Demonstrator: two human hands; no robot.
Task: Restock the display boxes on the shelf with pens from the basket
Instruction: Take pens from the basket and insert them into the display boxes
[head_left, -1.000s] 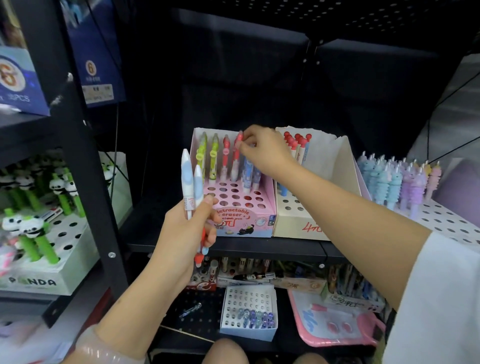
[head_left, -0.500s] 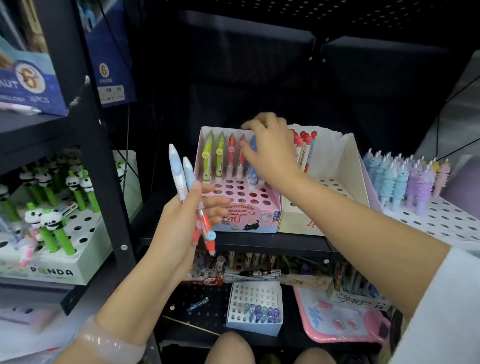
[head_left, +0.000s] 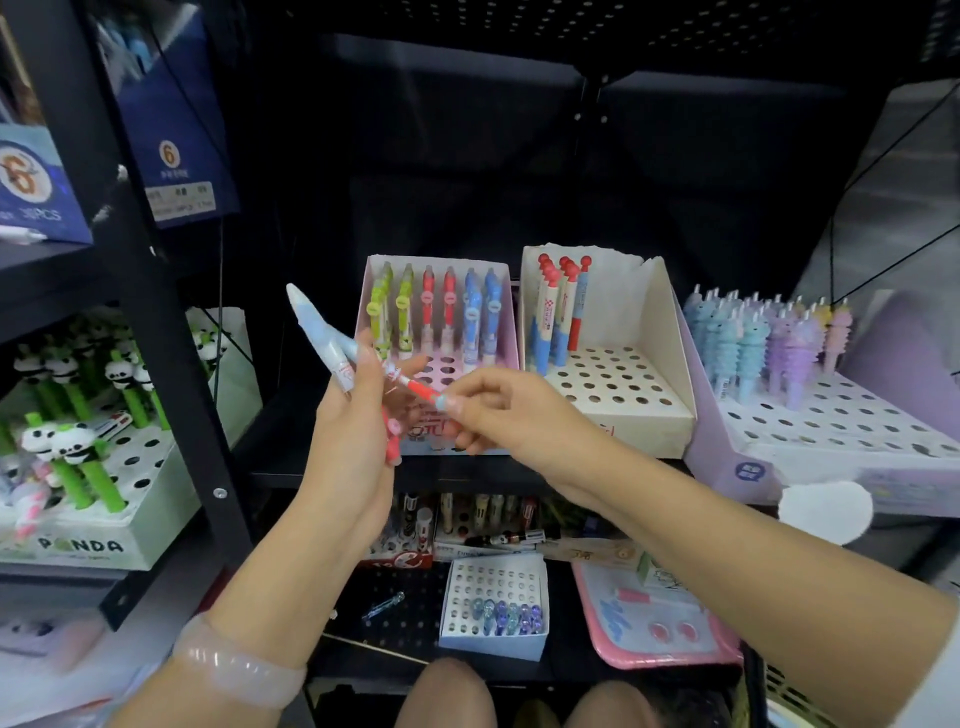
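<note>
The left hand (head_left: 358, 415) gripped a bundle of pens (head_left: 332, 343), fingers curled round them, two pale blue ones sticking up and left above the fist and red ones showing below the palm. The right hand (head_left: 498, 410) pinched the light-blue end of a red pen (head_left: 421, 389) between thumb and forefinger; that pen's other end lay in the left hand's bundle. Both hands hung in front of the pink box (head_left: 363, 312) on the shelf (head_left: 291, 462).

The pink box held a back row of six pens, two green, two red, two blue, upright in its holes; the writing on its front was hidden by the hands. Just beside it on the right stood a white box (head_left: 649, 332) with a few red-capped pens (head_left: 561, 306) in its back left corner; red handwriting on its front was mostly covered. Further right, a lilac box (head_left: 810, 452) carried blue, purple and pink ridged pens (head_left: 753, 343) and a round blue sticker too small to read.

At the left, a box marked "PANDA" (head_left: 83, 545) held green panda pens (head_left: 78, 447). Above it, dark blue packs (head_left: 171, 140) showed a "6" in a circle, and one read "30PCS". On the lower shelf sat a small white box (head_left: 493, 603) with bluish clear pieces in its front holes, and a pink tray (head_left: 654, 623) near it. A pale bangle (head_left: 239, 665) circled the left wrist.
</note>
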